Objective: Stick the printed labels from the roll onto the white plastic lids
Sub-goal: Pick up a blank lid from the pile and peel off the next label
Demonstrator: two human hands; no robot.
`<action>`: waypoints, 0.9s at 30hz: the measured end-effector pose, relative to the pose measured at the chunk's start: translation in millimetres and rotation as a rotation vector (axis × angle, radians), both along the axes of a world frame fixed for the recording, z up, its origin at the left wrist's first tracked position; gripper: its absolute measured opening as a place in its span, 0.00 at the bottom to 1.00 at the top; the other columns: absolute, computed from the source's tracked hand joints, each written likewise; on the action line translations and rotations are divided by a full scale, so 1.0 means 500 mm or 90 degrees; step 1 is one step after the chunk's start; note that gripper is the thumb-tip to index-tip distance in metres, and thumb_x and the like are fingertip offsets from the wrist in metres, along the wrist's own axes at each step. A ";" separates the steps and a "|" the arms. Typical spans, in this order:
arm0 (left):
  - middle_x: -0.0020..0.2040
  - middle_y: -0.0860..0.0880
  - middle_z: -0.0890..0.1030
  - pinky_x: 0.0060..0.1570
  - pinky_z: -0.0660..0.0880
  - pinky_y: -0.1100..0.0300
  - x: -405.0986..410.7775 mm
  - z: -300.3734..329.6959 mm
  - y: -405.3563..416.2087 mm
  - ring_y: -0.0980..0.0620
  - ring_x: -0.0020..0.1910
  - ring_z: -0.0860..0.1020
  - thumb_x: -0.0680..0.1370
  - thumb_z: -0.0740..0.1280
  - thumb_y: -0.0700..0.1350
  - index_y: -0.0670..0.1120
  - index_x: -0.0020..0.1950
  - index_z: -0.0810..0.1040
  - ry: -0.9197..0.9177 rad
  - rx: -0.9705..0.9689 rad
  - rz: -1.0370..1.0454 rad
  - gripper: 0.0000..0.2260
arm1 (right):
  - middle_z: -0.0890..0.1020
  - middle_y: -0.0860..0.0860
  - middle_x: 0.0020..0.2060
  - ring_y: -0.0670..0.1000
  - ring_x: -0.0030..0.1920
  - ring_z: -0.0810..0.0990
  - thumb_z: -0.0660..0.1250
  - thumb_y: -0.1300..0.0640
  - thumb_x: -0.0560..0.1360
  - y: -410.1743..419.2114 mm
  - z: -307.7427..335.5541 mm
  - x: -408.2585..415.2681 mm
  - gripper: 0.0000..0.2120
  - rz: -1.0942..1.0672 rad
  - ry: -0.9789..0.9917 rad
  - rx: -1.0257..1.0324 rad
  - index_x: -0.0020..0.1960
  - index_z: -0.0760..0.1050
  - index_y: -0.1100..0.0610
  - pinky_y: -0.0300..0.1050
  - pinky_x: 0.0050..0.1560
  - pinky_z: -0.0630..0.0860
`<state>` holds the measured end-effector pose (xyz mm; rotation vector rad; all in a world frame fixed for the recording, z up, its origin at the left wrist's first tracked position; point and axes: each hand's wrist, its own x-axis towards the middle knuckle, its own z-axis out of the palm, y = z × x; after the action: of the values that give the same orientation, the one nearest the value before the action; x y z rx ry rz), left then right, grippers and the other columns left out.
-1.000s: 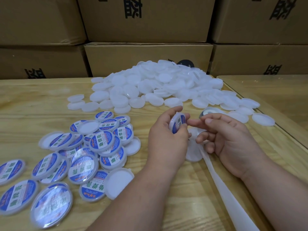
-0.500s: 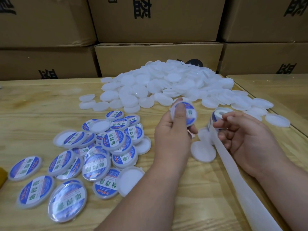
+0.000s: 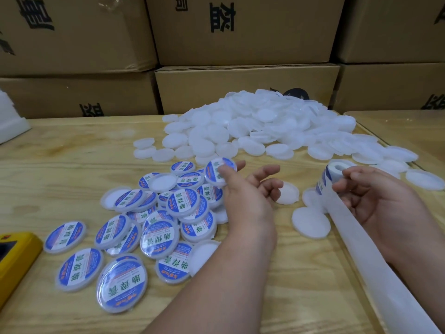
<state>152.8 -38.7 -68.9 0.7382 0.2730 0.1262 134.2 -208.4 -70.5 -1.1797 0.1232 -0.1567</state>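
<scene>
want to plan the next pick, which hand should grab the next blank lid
Left. Its labelled lid is over the finished pile, so the left hand frees up near the blank lid; the right hand grips the label roll.

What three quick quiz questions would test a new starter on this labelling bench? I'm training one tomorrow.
1. True or false: the left hand holds a labelled lid over the labelled pile.
2. What does the right hand hold? A) label roll B) yellow device C) a carton
3. Fill in: the unlabelled lids are heaped in front of stacked cardboard ____.

Key: 1 true; 2 A; 3 boxes.
</scene>
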 end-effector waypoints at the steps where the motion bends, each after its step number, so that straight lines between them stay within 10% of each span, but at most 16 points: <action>1: 0.36 0.44 0.85 0.29 0.71 0.61 0.000 0.001 0.002 0.50 0.24 0.75 0.85 0.47 0.63 0.52 0.55 0.69 0.005 -0.030 0.017 0.19 | 0.82 0.54 0.33 0.48 0.26 0.73 0.64 0.61 0.78 0.001 0.000 0.001 0.12 0.001 0.001 0.000 0.38 0.81 0.53 0.39 0.25 0.69; 16: 0.36 0.49 0.85 0.29 0.71 0.62 0.007 -0.003 -0.003 0.54 0.26 0.75 0.85 0.56 0.56 0.50 0.58 0.73 0.007 -0.008 -0.010 0.12 | 0.76 0.52 0.30 0.51 0.26 0.70 0.72 0.48 0.70 -0.006 -0.006 -0.006 0.10 -0.136 -0.017 -0.184 0.36 0.78 0.53 0.42 0.26 0.67; 24: 0.54 0.59 0.74 0.59 0.70 0.56 -0.050 -0.036 -0.052 0.54 0.58 0.69 0.72 0.62 0.52 0.61 0.57 0.73 -0.231 0.996 -0.176 0.14 | 0.78 0.49 0.26 0.48 0.23 0.74 0.76 0.36 0.65 -0.006 0.000 -0.009 0.21 -0.087 0.007 -0.323 0.37 0.80 0.54 0.38 0.22 0.71; 27: 0.60 0.57 0.69 0.65 0.61 0.55 -0.057 -0.040 -0.051 0.52 0.64 0.63 0.71 0.63 0.58 0.60 0.64 0.67 -0.245 1.113 -0.231 0.21 | 0.85 0.54 0.32 0.51 0.30 0.80 0.77 0.40 0.68 -0.008 0.005 -0.006 0.16 -0.018 0.025 -0.371 0.41 0.84 0.54 0.45 0.30 0.77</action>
<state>124.4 -64.1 -88.8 2.4366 -0.4604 0.1403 131.2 -212.6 -67.8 -1.7636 0.1332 -0.2016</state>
